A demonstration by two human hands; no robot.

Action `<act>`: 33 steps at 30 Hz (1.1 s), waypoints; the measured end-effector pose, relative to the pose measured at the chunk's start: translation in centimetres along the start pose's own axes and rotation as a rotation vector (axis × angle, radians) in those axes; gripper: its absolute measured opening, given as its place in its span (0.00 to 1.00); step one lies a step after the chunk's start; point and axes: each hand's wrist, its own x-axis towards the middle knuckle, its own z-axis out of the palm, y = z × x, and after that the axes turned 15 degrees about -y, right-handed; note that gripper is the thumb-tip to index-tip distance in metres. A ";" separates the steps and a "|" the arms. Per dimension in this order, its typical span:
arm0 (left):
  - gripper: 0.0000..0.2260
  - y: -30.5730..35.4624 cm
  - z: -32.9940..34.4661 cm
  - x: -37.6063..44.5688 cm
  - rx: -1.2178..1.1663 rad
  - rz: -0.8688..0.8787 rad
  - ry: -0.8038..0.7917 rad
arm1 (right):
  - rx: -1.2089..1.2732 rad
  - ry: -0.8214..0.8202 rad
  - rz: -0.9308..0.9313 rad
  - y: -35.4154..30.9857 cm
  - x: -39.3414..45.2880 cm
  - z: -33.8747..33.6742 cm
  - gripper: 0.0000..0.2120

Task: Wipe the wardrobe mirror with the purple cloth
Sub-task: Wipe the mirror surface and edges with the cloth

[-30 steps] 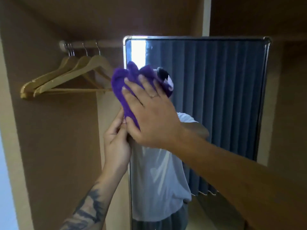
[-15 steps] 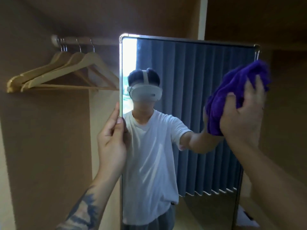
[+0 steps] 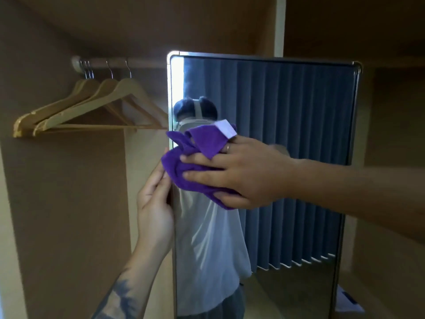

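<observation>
Cloth (image 3: pixel 195 166) under right grip (image 3: pixel 241 176)

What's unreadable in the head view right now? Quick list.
- Mirror glass under the purple cloth: covered by the cloth and right hand, so its cleanliness can't be judged.
- Mirror's bottom: cut off by the frame's lower edge.
- Left hand fingertips: hidden behind the mirror's left edge.
- White label on the cloth: too small and blurred to read.
</observation>
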 end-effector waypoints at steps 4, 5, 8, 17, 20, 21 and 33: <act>0.19 0.0 0.6 -0.2 -0.064 -0.010 0.056 | -0.103 -0.032 -0.163 4.1 0.3 -2.0 0.26; 0.20 -0.1 0.6 -0.3 -0.068 -0.026 0.074 | -0.101 -0.005 -0.117 5.7 0.9 -3.0 0.26; 0.21 -0.4 0.2 -0.4 -0.016 -0.049 0.101 | -0.017 0.135 0.151 8.5 2.5 -4.5 0.26; 0.16 -0.6 0.4 0.3 -0.078 -0.060 0.078 | -0.141 -0.072 -0.221 1.7 -0.2 0.0 0.29; 0.19 -0.6 0.7 -0.1 -0.032 -0.043 0.118 | -0.198 -0.020 -0.118 7.4 -0.3 -2.2 0.30; 0.19 -0.6 0.6 -0.3 0.027 -0.037 0.126 | -0.163 0.034 -0.024 8.7 -0.6 -2.7 0.31; 0.18 -0.6 0.7 -0.4 0.054 -0.068 0.115 | -0.130 -0.025 -0.056 9.0 -6.0 0.0 0.30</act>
